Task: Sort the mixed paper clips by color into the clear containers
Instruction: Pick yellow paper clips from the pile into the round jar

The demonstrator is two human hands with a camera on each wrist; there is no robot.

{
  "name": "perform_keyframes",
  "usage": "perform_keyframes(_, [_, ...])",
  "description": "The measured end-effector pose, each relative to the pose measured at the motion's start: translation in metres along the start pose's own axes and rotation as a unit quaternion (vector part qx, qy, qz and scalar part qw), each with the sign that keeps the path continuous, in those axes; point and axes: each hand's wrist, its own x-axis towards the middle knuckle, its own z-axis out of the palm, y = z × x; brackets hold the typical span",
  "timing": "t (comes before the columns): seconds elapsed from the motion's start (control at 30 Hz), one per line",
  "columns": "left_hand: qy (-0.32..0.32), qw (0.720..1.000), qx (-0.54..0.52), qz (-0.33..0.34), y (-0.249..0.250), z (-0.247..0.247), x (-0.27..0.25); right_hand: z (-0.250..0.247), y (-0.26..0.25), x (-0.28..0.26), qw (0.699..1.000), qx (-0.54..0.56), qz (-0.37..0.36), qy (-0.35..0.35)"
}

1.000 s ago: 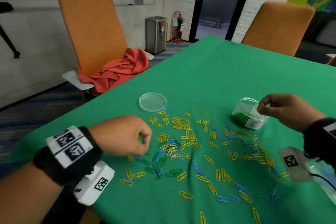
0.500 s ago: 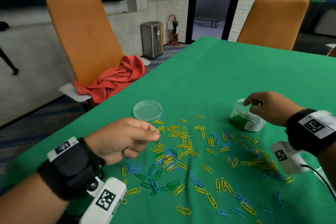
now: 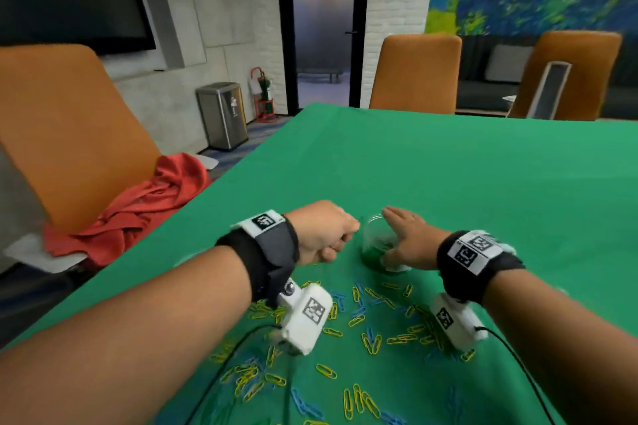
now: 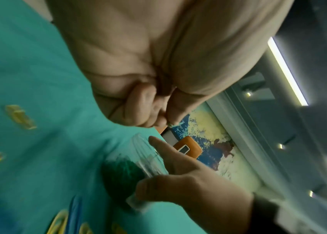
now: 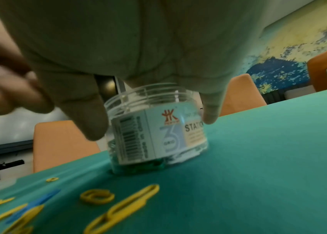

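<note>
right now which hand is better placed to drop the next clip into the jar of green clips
Left. The left hand is pinched shut beside the jar's open mouth, apparently on a small green clip, though blur hides it. The right hand steadies the jar's side.

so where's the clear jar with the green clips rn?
In the head view the clear jar stands upright on the green table, just beyond the scattered clips. The right hand steadies its side, and the left hand is beside its rim.
</note>
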Motion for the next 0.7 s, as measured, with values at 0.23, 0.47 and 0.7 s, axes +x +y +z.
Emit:
perform_keyframes(0.23, [0.017,0.854,0.507,0.113,0.037,0.040,0.059,0.007,0.001,0.004,0.998,0.031,-0.013,0.048])
perform_keyframes(0.47, [-0.015,0.824,0.555,0.119,0.044,0.036,0.058,0.005,0.002,0.002,0.997,0.056,-0.001,0.045])
perform_keyframes(0.7, [-0.013,0.866,0.470,0.168,0.036,0.020,0.035,0.004,-0.004,0.000,0.998,0.038,0.011,0.045])
